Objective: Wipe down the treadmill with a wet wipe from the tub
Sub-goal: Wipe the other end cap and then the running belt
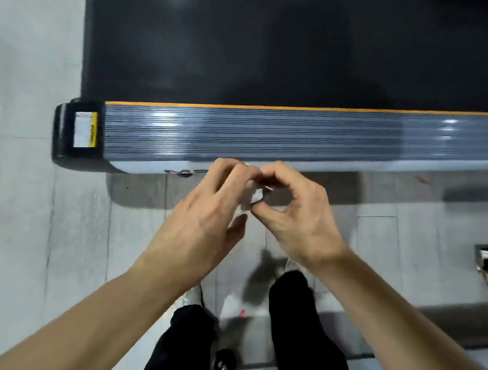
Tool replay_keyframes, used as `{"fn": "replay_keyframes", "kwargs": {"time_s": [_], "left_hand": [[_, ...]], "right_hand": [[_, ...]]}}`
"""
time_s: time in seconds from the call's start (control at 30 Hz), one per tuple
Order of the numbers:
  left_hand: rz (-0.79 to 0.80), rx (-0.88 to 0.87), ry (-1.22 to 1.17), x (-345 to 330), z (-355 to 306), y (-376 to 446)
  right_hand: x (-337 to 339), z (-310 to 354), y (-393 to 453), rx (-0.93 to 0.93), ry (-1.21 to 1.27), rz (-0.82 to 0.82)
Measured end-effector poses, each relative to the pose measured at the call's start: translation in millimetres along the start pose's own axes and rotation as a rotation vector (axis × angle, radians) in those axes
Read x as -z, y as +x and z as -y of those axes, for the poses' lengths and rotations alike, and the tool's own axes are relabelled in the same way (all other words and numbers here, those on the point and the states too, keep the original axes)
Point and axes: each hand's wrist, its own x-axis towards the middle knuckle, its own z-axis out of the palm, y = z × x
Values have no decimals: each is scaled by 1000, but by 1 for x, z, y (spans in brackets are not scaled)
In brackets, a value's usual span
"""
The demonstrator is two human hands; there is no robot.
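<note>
My left hand (202, 214) and my right hand (297, 210) meet in front of me, both pinching a small crumpled white wet wipe (253, 197) between thumbs and fingertips, the rest of it hidden behind my fingers. They hover just beside the near edge of the treadmill, its ribbed grey side rail (263, 133) with an orange stripe running across, the black running belt (259, 44) beyond. Below are my black trouser legs (296, 322) on the grey tiled floor (29, 222)

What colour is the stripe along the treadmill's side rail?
Orange, along the side rail's belt-side edge; head view.
</note>
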Motion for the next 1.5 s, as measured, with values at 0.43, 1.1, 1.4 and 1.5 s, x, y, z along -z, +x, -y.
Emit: {"fn": "replay_keyframes", "kwargs": {"time_s": [0.43,1.1,1.4,1.5], "left_hand": [[178,-12,393,-143,-71,138],[-7,-111,452,-278,-188,392],[2,-182,444,-335,-223,529],[-14,-220,450,-360,-242,574]], "right_hand": [[190,-211,24,-33,-322,-518],[416,-354,130,-53,-380,-618],[533,-410,208,-124,-410,-655],[577,-439,220,-128,-419,-682]]}}
